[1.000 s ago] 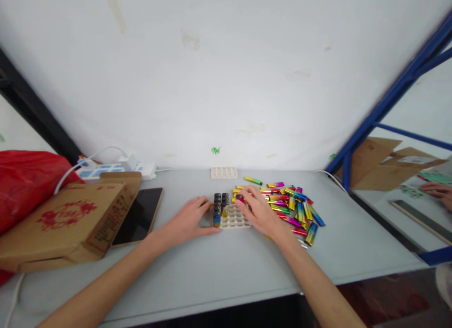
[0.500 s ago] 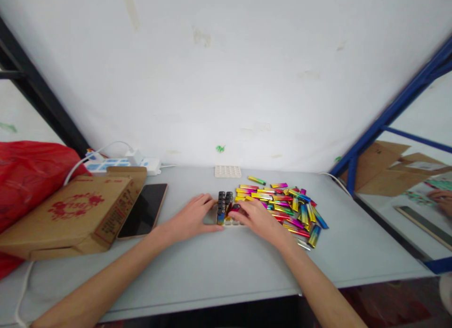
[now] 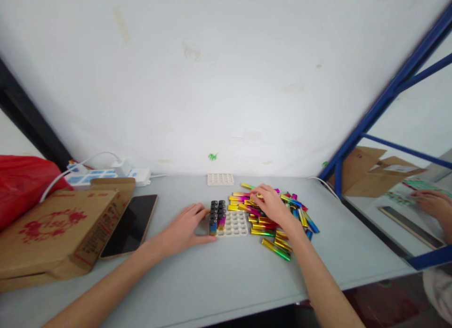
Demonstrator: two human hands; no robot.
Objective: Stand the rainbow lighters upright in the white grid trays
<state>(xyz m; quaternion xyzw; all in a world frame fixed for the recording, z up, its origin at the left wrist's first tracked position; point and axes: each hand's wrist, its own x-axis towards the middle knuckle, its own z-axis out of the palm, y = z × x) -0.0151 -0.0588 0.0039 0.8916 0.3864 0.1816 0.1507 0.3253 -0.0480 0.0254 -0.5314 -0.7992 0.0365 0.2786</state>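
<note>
A white tray [image 3: 236, 224] with rows of round holes lies flat before me. Two rows of upright lighters [image 3: 221, 219], black-topped with shiny coloured bodies, stand at its left end. My left hand [image 3: 192, 224] grips that end, thumb at the front corner and fingers behind at the left side. To the right, a loose pile of shiny lighters [image 3: 261, 231] in gold, pink, green, red and blue lies on the table. Over the back of this pile is my right hand [image 3: 270, 203], fingers bent and closed around a yellowish lighter [image 3: 260, 195], partly hidden.
A second white tray [image 3: 221, 179] lies by the wall. On the left are a dark-screened tablet [image 3: 130, 224], a cardboard box [image 3: 60, 224], a power strip [image 3: 92, 177] and a red bag [image 3: 28, 182]. Beyond the blue frame [image 3: 338, 177] at right, another person's hand [image 3: 429, 200] shows.
My right hand has left the tray, where it held a dark-topped lighter, and moved right to the pile. That lighter now stands in the second row. My left hand stays at the tray.
</note>
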